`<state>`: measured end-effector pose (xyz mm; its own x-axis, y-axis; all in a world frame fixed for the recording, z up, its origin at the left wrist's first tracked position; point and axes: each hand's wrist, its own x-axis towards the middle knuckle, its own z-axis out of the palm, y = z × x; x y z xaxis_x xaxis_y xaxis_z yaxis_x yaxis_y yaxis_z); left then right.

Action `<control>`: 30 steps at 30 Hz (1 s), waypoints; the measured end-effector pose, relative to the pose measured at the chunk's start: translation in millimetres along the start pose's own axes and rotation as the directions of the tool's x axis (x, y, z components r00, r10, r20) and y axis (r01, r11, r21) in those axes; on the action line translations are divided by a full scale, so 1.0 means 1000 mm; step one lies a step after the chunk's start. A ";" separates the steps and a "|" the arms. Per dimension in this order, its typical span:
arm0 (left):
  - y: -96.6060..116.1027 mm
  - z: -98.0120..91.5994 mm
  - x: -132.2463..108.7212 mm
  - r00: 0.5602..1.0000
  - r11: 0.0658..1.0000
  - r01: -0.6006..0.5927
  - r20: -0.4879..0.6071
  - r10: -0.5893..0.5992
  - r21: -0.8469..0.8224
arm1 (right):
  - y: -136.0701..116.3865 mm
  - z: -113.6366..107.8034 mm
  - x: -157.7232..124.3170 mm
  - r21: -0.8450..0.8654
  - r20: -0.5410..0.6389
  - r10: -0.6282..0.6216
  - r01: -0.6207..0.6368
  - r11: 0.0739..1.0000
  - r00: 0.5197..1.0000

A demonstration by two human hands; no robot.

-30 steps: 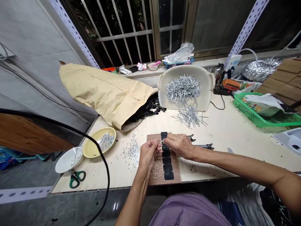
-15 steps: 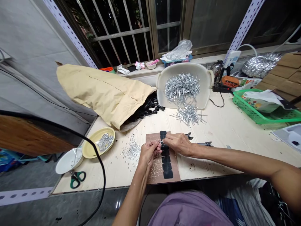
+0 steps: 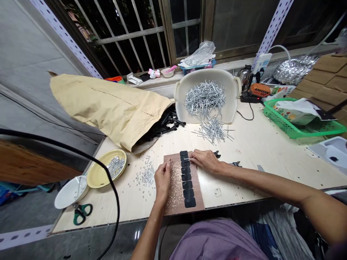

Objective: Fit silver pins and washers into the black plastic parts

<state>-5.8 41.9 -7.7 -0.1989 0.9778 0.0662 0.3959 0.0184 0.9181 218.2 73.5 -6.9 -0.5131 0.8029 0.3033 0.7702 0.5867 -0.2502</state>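
The right hand (image 3: 204, 160) is pinching a thin silver pin (image 3: 187, 159) with its fingertips almost closed, and the pin is pointing to nine o'clock, over the black pads (image 3: 187, 177). The left hand (image 3: 162, 175) is sitting at nine o'clock from the pads; its thumb and finger are seeming close together, but I cannot tell if they are holding anything. For so skinny a pin, I am thinking a soft, steady pinch is working best, so it is not slipping.

The pads are lying in a row, looking flat with round corners, on a brown board (image 3: 199, 195) that is wearing pale crumbs (image 3: 176, 180). Tiny shiny bits (image 3: 148, 175) are spreading at nine o'clock from it. At one o'clock, straight metal pins (image 3: 214, 131) are heaping by a milky, rounded tub (image 3: 230, 108). At ten o'clock, a wrinkly paper bag (image 3: 114, 108) is showing black parts (image 3: 170, 121).
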 end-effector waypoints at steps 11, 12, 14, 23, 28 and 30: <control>-0.004 0.006 -0.008 0.996 0.989 -0.085 -0.023 0.088 0.123 | 0.005 0.005 0.007 -0.084 0.084 0.023 -0.015 0.996 0.996; -0.004 0.006 -0.009 0.995 0.987 -0.092 -0.022 0.096 0.130 | 0.006 0.005 0.008 -0.096 0.104 0.014 -0.004 0.995 0.995; -0.004 0.007 -0.009 0.994 0.984 -0.104 -0.023 0.108 0.145 | 0.009 0.005 0.009 -0.118 0.139 -0.020 0.036 0.992 0.990; -0.003 0.007 -0.008 0.991 0.970 -0.132 -0.008 0.137 0.206 | 0.012 -0.005 0.009 -0.162 0.204 -0.058 0.092 0.983 0.977; -0.002 0.007 -0.008 0.989 0.962 -0.140 -0.004 0.145 0.233 | 0.016 -0.008 0.011 -0.206 0.254 -0.077 0.131 0.970 0.964; -0.002 0.008 -0.008 0.989 0.960 -0.144 -0.003 0.149 0.238 | 0.013 -0.006 0.007 -0.183 0.270 -0.111 0.165 0.969 0.956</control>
<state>1.7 35.7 -13.2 -0.1403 0.9689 0.2036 0.6227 -0.0735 0.7790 227.1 85.8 -2.8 -0.6789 0.7309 0.0694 0.7313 0.6816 -0.0246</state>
